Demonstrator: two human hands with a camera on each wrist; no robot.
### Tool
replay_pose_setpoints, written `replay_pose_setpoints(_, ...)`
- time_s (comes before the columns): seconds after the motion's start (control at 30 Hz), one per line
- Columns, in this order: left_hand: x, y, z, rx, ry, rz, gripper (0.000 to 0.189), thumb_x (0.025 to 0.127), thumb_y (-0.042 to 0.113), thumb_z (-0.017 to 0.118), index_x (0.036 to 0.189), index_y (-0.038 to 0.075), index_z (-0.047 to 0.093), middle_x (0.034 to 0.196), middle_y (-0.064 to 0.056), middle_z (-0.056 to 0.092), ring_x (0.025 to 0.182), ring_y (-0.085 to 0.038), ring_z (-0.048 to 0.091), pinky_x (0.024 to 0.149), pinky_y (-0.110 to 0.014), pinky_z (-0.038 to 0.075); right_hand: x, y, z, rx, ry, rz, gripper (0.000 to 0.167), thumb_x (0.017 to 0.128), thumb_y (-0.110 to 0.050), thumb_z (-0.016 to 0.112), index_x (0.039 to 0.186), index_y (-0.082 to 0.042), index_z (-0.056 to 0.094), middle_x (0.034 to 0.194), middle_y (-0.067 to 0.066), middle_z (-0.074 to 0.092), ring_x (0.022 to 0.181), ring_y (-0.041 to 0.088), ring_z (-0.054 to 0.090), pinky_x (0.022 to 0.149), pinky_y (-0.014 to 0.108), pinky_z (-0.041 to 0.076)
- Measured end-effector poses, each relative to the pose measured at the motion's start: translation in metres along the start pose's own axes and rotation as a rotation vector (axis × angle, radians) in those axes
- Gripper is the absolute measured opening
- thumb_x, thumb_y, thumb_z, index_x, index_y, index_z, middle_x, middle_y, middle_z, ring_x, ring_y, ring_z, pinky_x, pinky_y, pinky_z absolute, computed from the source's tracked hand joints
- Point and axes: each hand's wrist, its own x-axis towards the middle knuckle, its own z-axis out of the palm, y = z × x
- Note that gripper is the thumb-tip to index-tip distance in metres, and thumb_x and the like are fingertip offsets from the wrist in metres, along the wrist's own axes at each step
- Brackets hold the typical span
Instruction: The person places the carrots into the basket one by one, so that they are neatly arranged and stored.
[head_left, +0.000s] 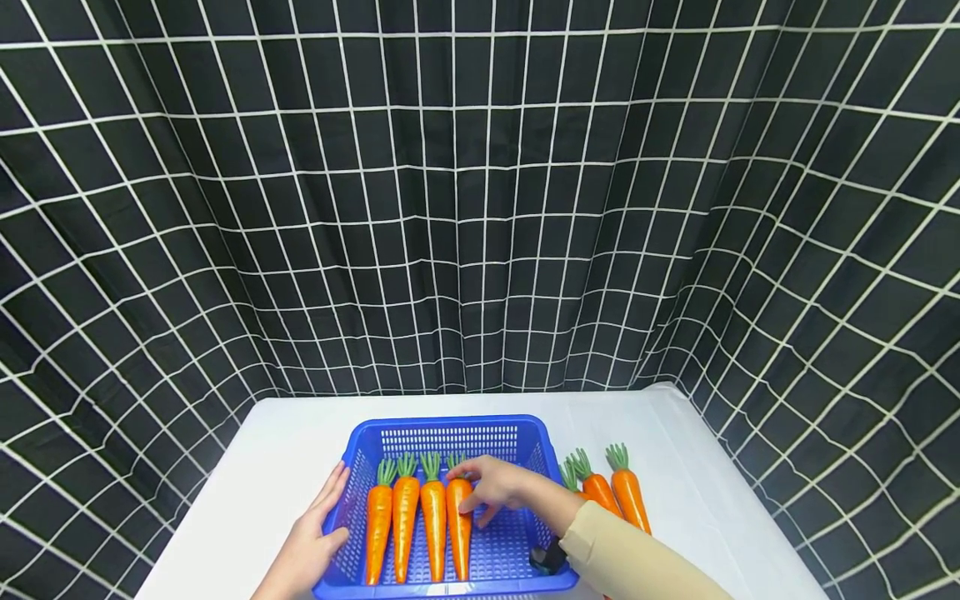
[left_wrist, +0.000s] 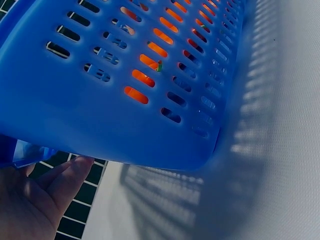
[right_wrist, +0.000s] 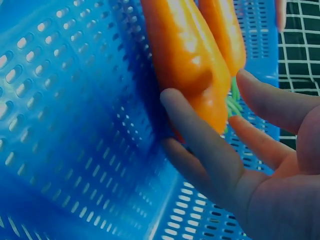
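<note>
Several orange carrots with green tops lie side by side in a blue plastic basket [head_left: 450, 422]. My right hand [head_left: 491, 483] reaches inside, its spread fingers around the upper end of the rightmost carrot [head_left: 459, 533] there. In the right wrist view, the fingers [right_wrist: 192, 120] lie loosely about that carrot [right_wrist: 185, 45], at or very near its surface; firm contact cannot be told. My left hand [head_left: 311, 533] rests against the basket's left rim with its fingers straight. From the left wrist view, its fingertips [left_wrist: 82, 162] meet the basket's edge [left_wrist: 100, 135].
To the basket's right, more carrots [head_left: 630, 497] lie on the white table [head_left: 690, 467], partly behind my right forearm. A small black object [head_left: 547, 558] shows at my right wrist. Black curtain with white grid lines [head_left: 465, 208] surrounds the table.
</note>
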Motion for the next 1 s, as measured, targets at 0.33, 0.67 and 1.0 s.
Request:
replay_pose_setpoints(0.33,0.002,0.002,-0.001,-0.006,-0.018,-0.042,0.087,0.078,-0.003,0.065,0.158,0.01,0.034,0.169,-0.007,0.021,0.153,-0.042,0.017,0.101,-0.001,0.01,-0.01,-0.011,-0.015,-0.046,0.068,-0.011,0.062,0.081,0.012,0.07,0.139,-0.006,0.058,0.141,0.036,0.045,0.095,0.036,0.069,0.071,0.058,0.06)
replay_pose_setpoints(0.67,0.001,0.007,-0.002,0.055,-0.02,-0.065,0.086,0.078,0.0,0.066,0.158,0.012,0.034,0.169,-0.005,0.022,0.153,-0.041,0.021,0.115,-0.049,0.019,-0.028,-0.028,-0.036,-0.01,0.134,-0.165,0.058,0.086,-0.001,0.073,0.141,-0.005,0.055,0.145,0.032,0.048,0.105,0.037,0.069,0.082,0.058,0.059)
replay_pose_setpoints(1.0,-0.001,0.005,0.0,0.016,-0.008,-0.032,0.085,0.078,0.0,0.065,0.158,0.011,0.035,0.169,-0.007,0.022,0.152,-0.043,0.019,0.099,0.001,0.009,-0.054,-0.037,-0.055,0.048,0.229,-0.267,0.053,0.089,-0.011,0.074,0.139,-0.011,0.059,0.145,0.021,0.054,0.123,0.04,0.061,0.088,0.053,0.059)
